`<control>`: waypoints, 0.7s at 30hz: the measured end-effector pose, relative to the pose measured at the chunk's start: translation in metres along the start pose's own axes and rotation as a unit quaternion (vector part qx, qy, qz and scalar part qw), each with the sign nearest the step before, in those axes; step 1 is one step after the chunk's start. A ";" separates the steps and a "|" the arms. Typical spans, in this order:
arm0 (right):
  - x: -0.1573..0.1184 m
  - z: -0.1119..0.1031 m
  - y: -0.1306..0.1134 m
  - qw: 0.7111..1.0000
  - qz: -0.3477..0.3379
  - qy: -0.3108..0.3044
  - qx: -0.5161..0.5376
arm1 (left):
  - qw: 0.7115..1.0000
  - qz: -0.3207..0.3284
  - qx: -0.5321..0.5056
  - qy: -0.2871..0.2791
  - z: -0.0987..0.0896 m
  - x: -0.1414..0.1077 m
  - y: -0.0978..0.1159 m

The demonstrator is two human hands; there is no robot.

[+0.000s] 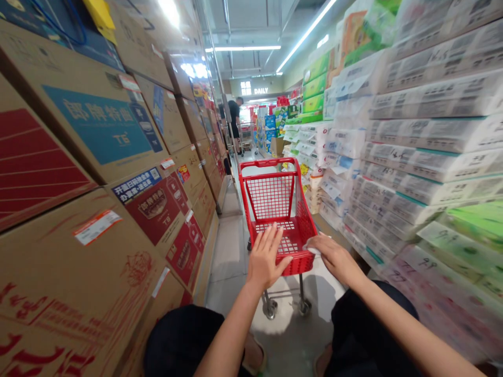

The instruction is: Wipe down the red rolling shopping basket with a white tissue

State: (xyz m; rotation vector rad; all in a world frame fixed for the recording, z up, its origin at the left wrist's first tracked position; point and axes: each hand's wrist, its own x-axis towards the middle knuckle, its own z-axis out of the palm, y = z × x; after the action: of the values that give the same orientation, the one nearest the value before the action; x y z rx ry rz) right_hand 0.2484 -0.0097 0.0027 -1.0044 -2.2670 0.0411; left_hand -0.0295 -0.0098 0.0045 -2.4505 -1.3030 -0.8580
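Observation:
A small red plastic shopping cart [293, 264] on metal legs with casters stands on the floor right in front of me. My left hand [267, 256] is at the near left of its basket, fingers stretched out and spread; whether the palm touches the rim I cannot tell. At the near right corner of the rim, my right hand [330, 254] has its fingers closed on a white cloth or tissue [312, 250], pressed against the red edge. The cart's basket shows its bare slotted bottom and grid back.
Stacked cardboard cartons [113, 262] with price labels wall the left side. Tall piles of wrapped tissue packs [416, 157] line the right. Between them runs a narrow tiled aisle [228, 251]. Farther on, a person in dark clothes [234, 118] stands beside a metal cart [245, 137].

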 end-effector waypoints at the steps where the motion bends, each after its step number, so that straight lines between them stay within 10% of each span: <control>1: 0.001 0.004 -0.009 1.000 -0.005 0.003 0.005 | 1.000 -0.010 0.010 0.004 -0.003 -0.003 -0.007; 9: 0.025 0.036 -0.090 0.996 -0.070 -0.046 0.024 | 0.988 -0.126 0.080 0.050 -0.015 -0.024 -0.085; 13: 0.037 0.035 -0.111 0.988 -0.115 -0.092 0.040 | 0.991 -0.120 0.059 0.032 -0.024 -0.028 -0.080; 21: 0.055 0.006 -0.025 0.997 -0.071 -0.005 -0.009 | 0.996 -0.035 -0.054 -0.069 -0.029 -0.029 -0.031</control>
State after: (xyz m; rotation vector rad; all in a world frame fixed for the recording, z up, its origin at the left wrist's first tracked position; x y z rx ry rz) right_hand 0.2012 0.0105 0.0348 -0.8504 -2.3465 -0.0354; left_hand -0.0786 -0.0248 0.0088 -2.6039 -1.4315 -0.8076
